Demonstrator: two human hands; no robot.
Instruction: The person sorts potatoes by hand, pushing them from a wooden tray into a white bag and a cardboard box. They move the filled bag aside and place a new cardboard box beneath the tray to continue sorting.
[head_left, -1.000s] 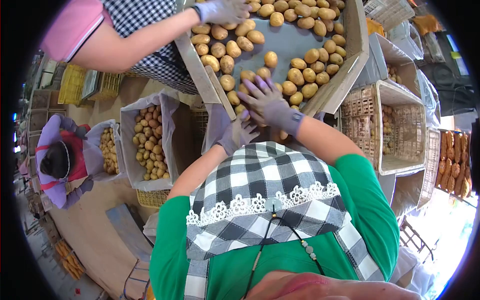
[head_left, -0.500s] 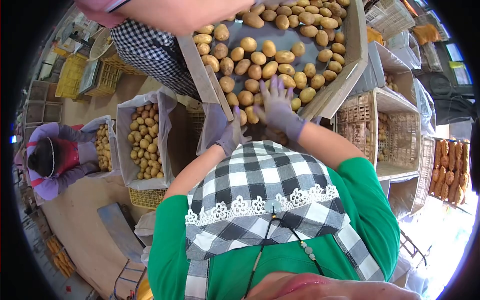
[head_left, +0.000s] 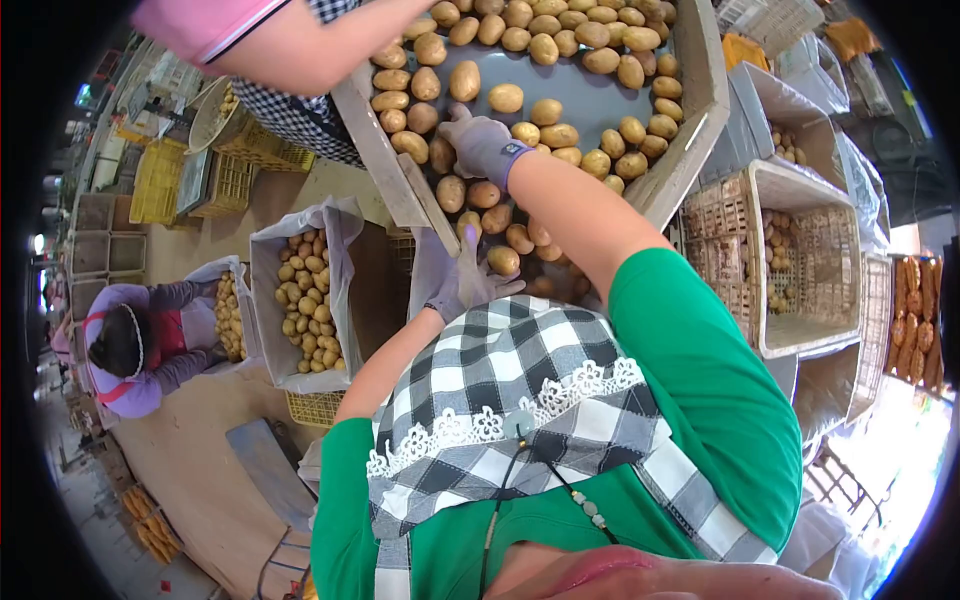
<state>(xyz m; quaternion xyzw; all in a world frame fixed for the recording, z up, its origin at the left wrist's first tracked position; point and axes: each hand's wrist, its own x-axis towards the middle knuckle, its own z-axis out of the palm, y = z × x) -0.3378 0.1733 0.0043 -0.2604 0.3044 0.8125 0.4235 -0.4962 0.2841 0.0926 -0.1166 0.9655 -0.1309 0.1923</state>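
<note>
Many potatoes (head_left: 505,97) lie on a grey-bottomed wooden sorting tray (head_left: 676,170) in front of my body. My right hand (head_left: 480,143), in a greyish-purple glove, reaches over the tray's left part, its fingers among the potatoes; whether it grips one is hidden. Near the tray's lower left corner is my left hand (head_left: 468,280), gloved too, with fingers apart beside potatoes at the tray's narrow open end. Below that end, more potatoes (head_left: 545,285) are partly in shadow.
A co-worker's bare arm (head_left: 330,45) extends over the tray's upper left. Left of me stands a lined crate of potatoes (head_left: 305,300), with another person (head_left: 140,345) bent over a further crate. At right are stacked plastic crates (head_left: 808,260).
My right hand has moved left and up across the tray, and potatoes near its open end have shifted. The co-worker's arm has pulled back toward the upper left. The view has shifted slightly.
</note>
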